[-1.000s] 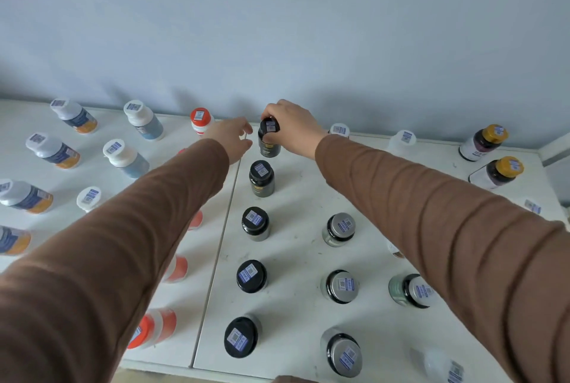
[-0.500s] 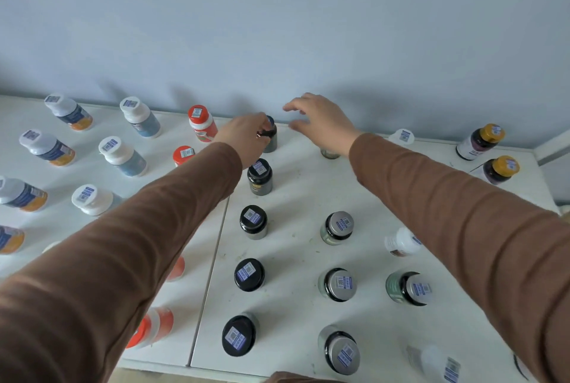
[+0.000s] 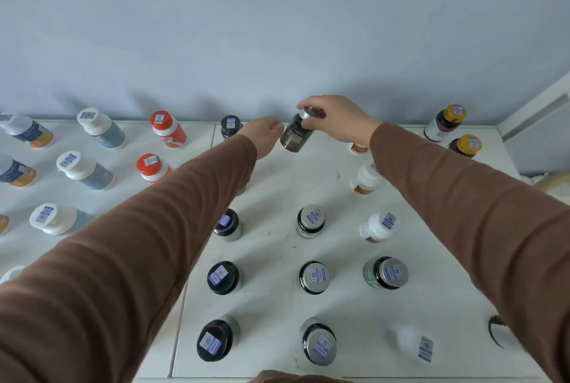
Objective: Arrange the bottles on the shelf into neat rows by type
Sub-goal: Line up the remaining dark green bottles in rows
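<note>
1. Brown sleeves cover both your arms, which reach out over the white shelf toward the pale blue wall.
2. Your right hand pinches the silver lid of a dark green glass bottle with its fingertips. The bottle is tilted and held up near the back of the shelf.
3. Your left hand is just beside that bottle, fingers loosely bent, holding nothing. You cannot tell if it touches the bottle.
4. Black-lid bottles stand in a line down the middle, with one more black-lid bottle at the back by the wall.
5. Silver-lid bottles stand in a line to the right of them.
6. Small white bottles stand further right, partly hidden under your right arm.
7. Two dark bottles with yellow lids stand in the back right corner.
8. Red-lid bottles and white-lid blue bottles stand on the left.
</note>
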